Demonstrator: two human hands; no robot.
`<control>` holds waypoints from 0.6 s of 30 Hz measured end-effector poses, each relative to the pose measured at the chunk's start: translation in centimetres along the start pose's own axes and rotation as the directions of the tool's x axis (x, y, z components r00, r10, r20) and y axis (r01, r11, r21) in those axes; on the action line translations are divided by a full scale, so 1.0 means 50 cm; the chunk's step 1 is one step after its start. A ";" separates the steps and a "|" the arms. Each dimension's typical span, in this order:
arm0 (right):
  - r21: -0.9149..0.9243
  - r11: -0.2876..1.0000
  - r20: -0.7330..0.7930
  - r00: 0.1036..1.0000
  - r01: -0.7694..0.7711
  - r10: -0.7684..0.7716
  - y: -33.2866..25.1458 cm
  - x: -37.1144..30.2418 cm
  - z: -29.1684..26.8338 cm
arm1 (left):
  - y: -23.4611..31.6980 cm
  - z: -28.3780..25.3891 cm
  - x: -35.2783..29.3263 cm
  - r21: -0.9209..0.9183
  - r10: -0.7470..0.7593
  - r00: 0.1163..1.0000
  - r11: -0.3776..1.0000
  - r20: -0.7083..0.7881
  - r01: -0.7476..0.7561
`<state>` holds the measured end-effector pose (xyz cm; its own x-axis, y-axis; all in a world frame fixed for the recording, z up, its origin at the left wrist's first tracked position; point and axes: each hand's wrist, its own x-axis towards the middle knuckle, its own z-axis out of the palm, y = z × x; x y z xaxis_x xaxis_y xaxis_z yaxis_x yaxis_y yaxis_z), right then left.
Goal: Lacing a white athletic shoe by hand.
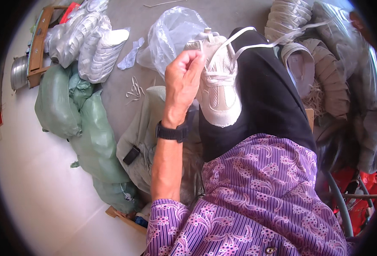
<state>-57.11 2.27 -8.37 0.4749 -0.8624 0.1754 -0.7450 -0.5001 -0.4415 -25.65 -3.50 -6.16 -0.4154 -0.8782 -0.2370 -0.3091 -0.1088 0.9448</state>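
A pale beige sneaker [221, 96] rests on my black-trousered thigh, toe toward me. My left hand [184, 74] is closed at the left edge of its lacing, thumb and forefinger pressed together; the palm side is hidden. White lace [282, 40] crosses the lower eyelets, rises in a loose loop above the tongue, and runs off to the upper right. At the dark right rim a skin-coloured patch [357, 23] shows near the lace's far stretch; it may be my right hand, but its fingers are not discernible.
To the right lie stacked beige shoes [297, 64] and clear plastic wrap [369, 94]. Green sacks [97, 132] and a pale sack [141, 128] sit left. Wrapped shoe stacks [99, 53], a clear bag [171, 32] and loose laces [134, 89] lie beyond.
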 end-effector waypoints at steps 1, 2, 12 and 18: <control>0.019 1.000 -0.024 1.000 0.009 -0.008 -0.003 0.005 0.011 | 0.000 -0.012 -0.011 0.084 -0.004 1.000 0.996 -0.020 0.006; 0.039 0.999 -0.049 0.999 0.017 -0.015 -0.006 0.010 0.022 | -0.002 -0.017 -0.020 0.092 -0.008 0.999 0.996 -0.033 0.011; 0.189 0.981 -0.099 0.995 0.039 -0.020 -0.161 0.121 0.110 | -0.035 0.015 -0.031 0.160 0.098 0.994 0.982 0.043 -0.103; 0.259 0.963 -0.074 0.992 -0.078 0.100 -0.158 0.135 0.117 | -0.021 0.026 -0.031 0.302 0.215 0.971 0.923 0.104 -0.237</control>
<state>-45.28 0.84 -8.82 0.3617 -0.9116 0.1953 -0.6329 -0.3939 -0.6665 -25.80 -1.42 -7.10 -0.5589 -0.8277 -0.0506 -0.4457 0.2484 0.8600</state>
